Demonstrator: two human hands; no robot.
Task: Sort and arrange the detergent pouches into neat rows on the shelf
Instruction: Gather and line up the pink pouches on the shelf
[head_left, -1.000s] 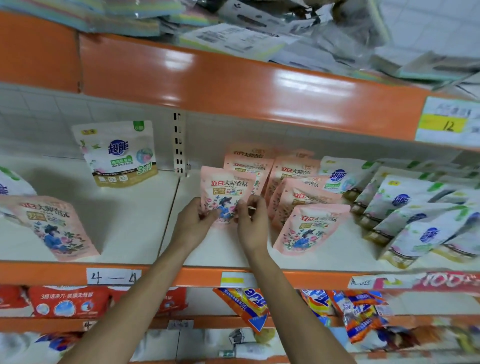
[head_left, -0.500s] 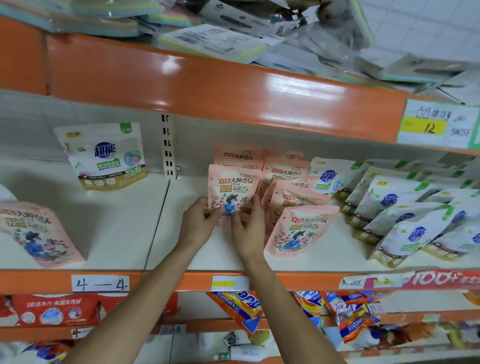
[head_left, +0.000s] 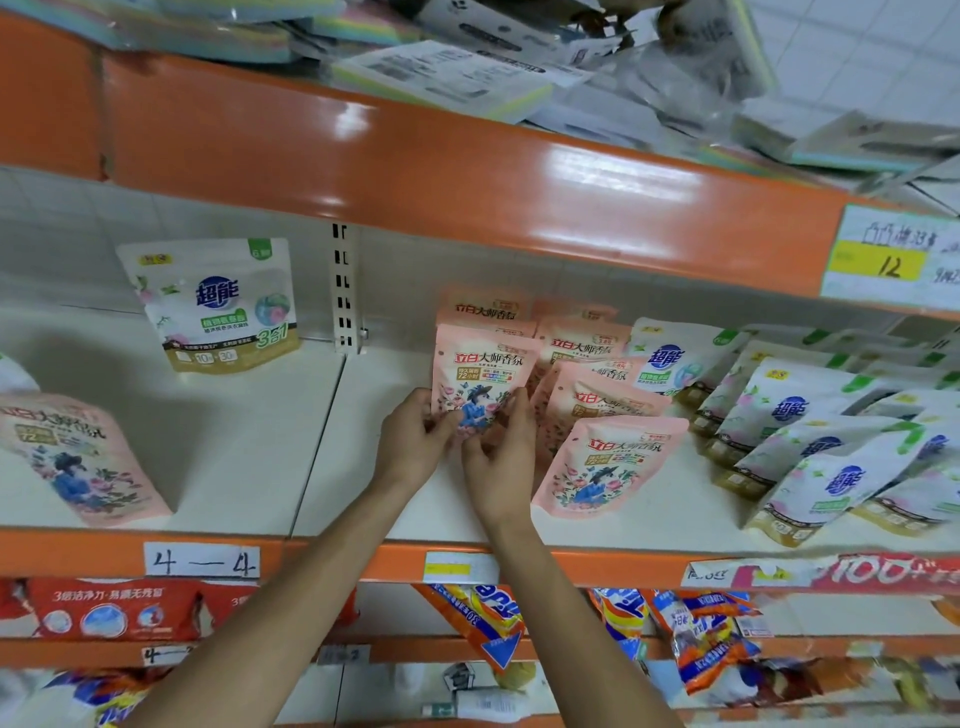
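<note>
An upright pink detergent pouch stands on the white shelf, in front of other pink pouches. My left hand pinches its lower left edge and my right hand holds its lower right edge. More pink pouches lean in a loose row to the right. Several white-and-green pouches lie slanted further right. One white-and-green pouch stands alone against the back wall at left. A single pink pouch leans at the far left.
The orange upper shelf edge hangs close above, carrying a yellow price tag. A slotted upright divides the back wall. Orange and red bags fill the shelf below. A label reading 4-4 sits on the front rail.
Both hands have pushed the held pink pouch back and slightly right, standing it close against the pink pouches behind. The camera view shifted right a little.
</note>
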